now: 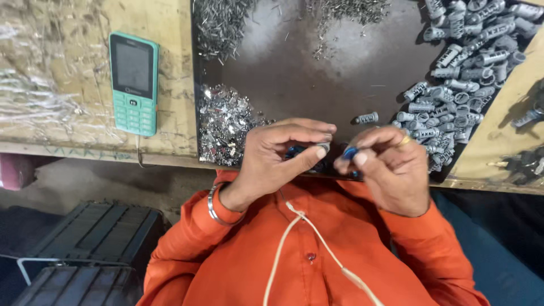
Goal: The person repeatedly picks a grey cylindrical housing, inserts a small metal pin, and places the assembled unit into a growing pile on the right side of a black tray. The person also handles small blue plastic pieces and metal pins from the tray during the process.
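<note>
My left hand (277, 156) pinches a small grey ribbed plastic part (323, 147) between thumb and fingers, just above my orange shirt. My right hand (391, 167), with a gold ring, pinches a small blue piece (350, 152) at its fingertips, close beside the left hand's part. Both hands hover over the near edge of a dark tray (317, 73). A single grey ribbed part (367, 118) lies on the tray just beyond my fingers.
A heap of grey ribbed parts (464, 62) fills the tray's right side. Shiny metal clips (226, 122) pile at its left, thin metal pins (218, 25) at the back. A teal keypad phone (134, 82) lies on the wooden bench. Black crates (90, 238) stand below left.
</note>
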`<state>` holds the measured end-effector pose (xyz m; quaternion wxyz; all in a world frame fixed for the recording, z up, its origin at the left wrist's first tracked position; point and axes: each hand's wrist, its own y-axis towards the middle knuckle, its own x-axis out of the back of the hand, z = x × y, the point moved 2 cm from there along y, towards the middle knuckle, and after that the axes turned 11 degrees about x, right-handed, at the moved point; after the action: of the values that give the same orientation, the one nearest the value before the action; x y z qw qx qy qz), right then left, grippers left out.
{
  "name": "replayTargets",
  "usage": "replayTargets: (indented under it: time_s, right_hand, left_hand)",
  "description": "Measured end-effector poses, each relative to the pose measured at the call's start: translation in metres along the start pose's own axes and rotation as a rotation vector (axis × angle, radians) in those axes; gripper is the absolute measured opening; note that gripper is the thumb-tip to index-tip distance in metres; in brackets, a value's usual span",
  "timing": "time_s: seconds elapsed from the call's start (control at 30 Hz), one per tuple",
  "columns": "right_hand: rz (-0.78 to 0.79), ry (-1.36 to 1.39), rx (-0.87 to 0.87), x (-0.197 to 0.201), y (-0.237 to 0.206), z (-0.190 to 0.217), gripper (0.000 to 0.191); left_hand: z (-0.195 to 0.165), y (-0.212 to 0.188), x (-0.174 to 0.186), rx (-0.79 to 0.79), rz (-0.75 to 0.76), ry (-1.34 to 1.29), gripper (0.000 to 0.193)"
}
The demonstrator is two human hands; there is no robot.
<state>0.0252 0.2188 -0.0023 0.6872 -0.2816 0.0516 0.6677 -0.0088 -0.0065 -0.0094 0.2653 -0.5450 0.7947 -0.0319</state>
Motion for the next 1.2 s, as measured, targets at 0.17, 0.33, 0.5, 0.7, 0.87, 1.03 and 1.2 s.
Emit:
replayTargets:
  time_s: [0.17,0.33,0.5,0.7,0.87,1.03,1.2]
  right_hand:
    - [0.074,0.084,0.005,0.021,-0.017,-0.021,0.016]
    - [0.288,-0.063,0.034,0.024,-0.010,-0.002,0.016]
    - [0.016,-1.432,0.586,0.019,0.032,0.096,0.015]
    - [-0.086,-1.983,0.559,0.089,0.006,0.092,0.012]
    - [-0.366,-1.688,0.517,0.152,-0.048,0.090,0.012]
    - [-0.208,-2.072,0.563,0.157,-0.007,0.097,0.026]
    - [-0.345,-1.324,0.130,0.169,-0.006,0.102,0.032]
  left_hand:
    - [0.012,0.003,-0.005,0.052,0.110,-0.042,0.018]
    - [0.008,0.004,-0.013,-0.087,0.133,0.342,0.021]
    - [-0.007,-0.001,-0.026,-0.008,0.267,0.332,0.025]
    - [-0.021,-0.002,-0.011,-0.050,0.132,0.301,0.022]
    - [-0.017,0.005,-0.019,-0.034,0.158,0.308,0.018]
    - [-0.017,0.011,-0.028,-0.112,0.212,0.344,0.021]
    - [-0.013,0.003,-0.018,-0.128,0.101,0.290,0.020]
